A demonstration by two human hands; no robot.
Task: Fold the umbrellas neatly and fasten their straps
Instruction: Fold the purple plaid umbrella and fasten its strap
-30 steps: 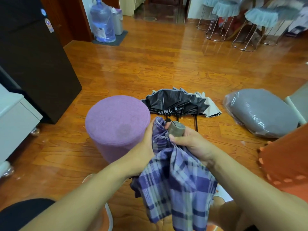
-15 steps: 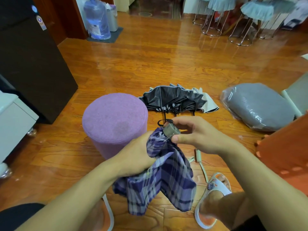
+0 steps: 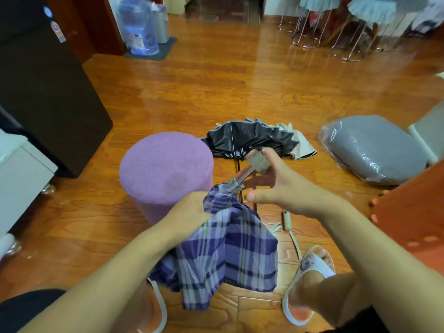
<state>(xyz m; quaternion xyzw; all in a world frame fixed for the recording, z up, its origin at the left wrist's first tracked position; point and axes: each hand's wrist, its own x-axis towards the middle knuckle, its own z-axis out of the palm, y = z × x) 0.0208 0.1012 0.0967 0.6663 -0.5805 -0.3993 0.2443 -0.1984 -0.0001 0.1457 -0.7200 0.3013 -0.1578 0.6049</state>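
A purple plaid umbrella (image 3: 228, 248) hangs in front of me, its canopy loose and crumpled. My left hand (image 3: 189, 210) grips the cloth just below the top. A shiny shaft (image 3: 240, 179) sticks out up and to the right, ending in a grey handle (image 3: 259, 163). My right hand (image 3: 283, 186) is spread, thumb well away, with the handle against its fingers; motion blur hides the exact contact. On the floor behind lies a second umbrella (image 3: 249, 138), black with a pale edge, half open, its beige handle (image 3: 287, 221) pointing towards me.
A round purple stool (image 3: 165, 164) stands right beside my left hand. A grey cushion in plastic wrap (image 3: 374, 150) lies at the right, an orange object (image 3: 413, 207) nearer. A dark cabinet (image 3: 48, 92) fills the left. My foot in a slipper (image 3: 310, 280) is below.
The grey handle has moved up and away from the canopy, and the shaft now shows between them. My right hand went from pinching the handle to spread fingers. The left hand kept its hold.
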